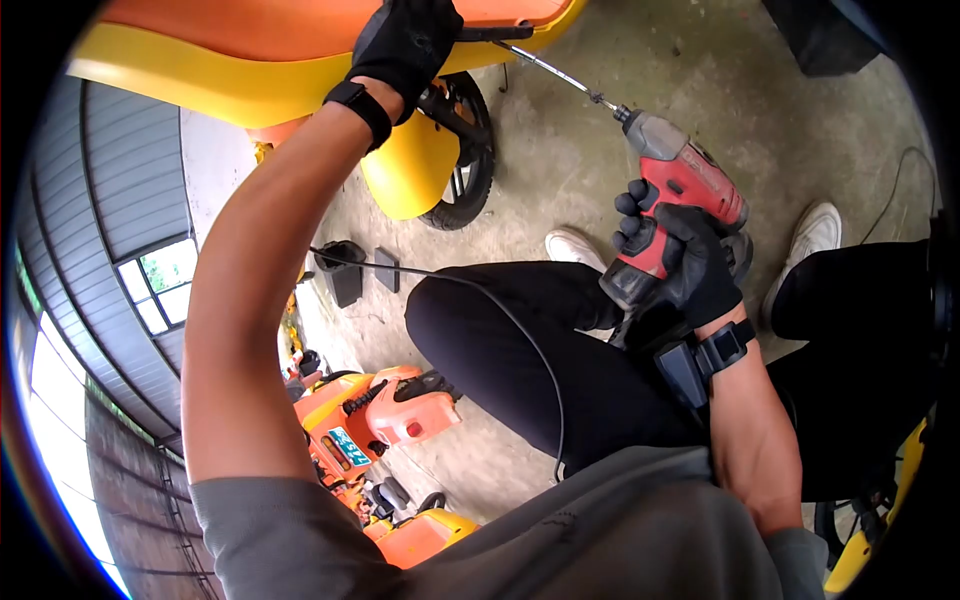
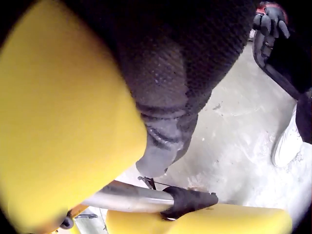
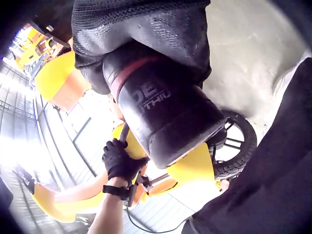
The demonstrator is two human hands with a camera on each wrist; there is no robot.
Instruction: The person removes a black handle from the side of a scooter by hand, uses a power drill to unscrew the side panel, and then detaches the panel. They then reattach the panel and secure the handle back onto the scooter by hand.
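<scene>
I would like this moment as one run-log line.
Left hand: at yellow panel, hold unclear | Right hand: holds red power drill | Long bit: directed toward black bar, contact unclear

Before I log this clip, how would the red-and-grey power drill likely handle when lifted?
The drill probably feels heavy for its size, given its chunky black battery. Its long, thin metal bit looks straight, so likely stiff.

Yellow-orange bodywork (image 1: 280, 75) partly beyond head view's top edge
</scene>
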